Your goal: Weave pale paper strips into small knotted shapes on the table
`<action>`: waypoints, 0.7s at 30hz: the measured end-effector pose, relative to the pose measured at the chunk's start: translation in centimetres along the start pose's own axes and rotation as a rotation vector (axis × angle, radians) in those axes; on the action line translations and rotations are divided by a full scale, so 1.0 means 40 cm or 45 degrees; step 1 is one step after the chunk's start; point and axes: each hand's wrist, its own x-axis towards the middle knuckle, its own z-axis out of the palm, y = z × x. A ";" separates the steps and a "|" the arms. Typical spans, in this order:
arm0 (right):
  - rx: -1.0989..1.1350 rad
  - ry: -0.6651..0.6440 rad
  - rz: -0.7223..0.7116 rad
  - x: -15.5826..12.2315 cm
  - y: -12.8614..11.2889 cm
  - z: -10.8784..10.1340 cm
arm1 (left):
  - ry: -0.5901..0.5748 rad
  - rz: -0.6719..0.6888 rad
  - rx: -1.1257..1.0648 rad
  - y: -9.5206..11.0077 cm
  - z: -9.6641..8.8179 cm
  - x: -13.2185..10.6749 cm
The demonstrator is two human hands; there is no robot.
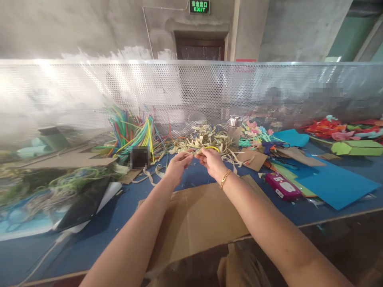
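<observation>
Both my hands meet above the blue table, just in front of a heap of beige paper shreds. My left hand is closed in a pinch on one end of a thin paper strip. My right hand, with a gold bracelet on its wrist, is closed too and holds the other end, where a yellow strip curls over its fingers. A large sheet of brown cardboard lies under my forearms.
A bundle of coloured strips stands at the left, a metal-lidded jar behind the shreds. Blue paper sheets, a pink case, a green box and coloured paper shapes lie to the right. A perforated metal screen closes the far side.
</observation>
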 end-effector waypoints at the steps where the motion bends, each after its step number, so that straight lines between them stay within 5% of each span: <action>1: -0.038 -0.040 0.024 -0.001 -0.002 -0.002 | 0.003 0.009 0.025 0.003 -0.001 0.000; 7: -0.600 0.062 -0.449 0.017 -0.019 -0.043 | -0.022 -0.079 0.146 0.014 -0.007 -0.006; 14: -0.557 -0.311 -0.337 0.003 -0.017 -0.032 | -0.146 -0.222 0.268 0.015 -0.002 -0.013; 21: -0.351 -0.193 -0.367 0.006 -0.003 -0.021 | -0.169 -0.338 0.345 0.031 0.009 -0.024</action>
